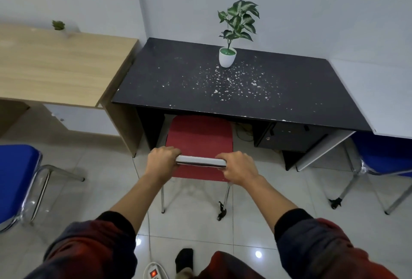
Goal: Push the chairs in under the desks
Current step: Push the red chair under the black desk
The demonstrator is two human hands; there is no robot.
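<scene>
A red chair [199,136] with chrome legs stands in front of the black desk [234,91], its seat front tucked just under the desk edge. My left hand [162,160] grips the left end of the chair's backrest top [200,161]. My right hand [239,168] grips the right end. A blue chair [16,180] stands out on the floor at the left, before the light wooden desk [58,67]. Another blue chair [383,156] sits at the right, partly under a white desk [379,91].
A potted plant [227,57] stands on the black desk amid white flecks. A drawer unit [287,138] fills the desk's right underside. A power strip [155,272] and cord lie on the tiled floor by my foot [184,261].
</scene>
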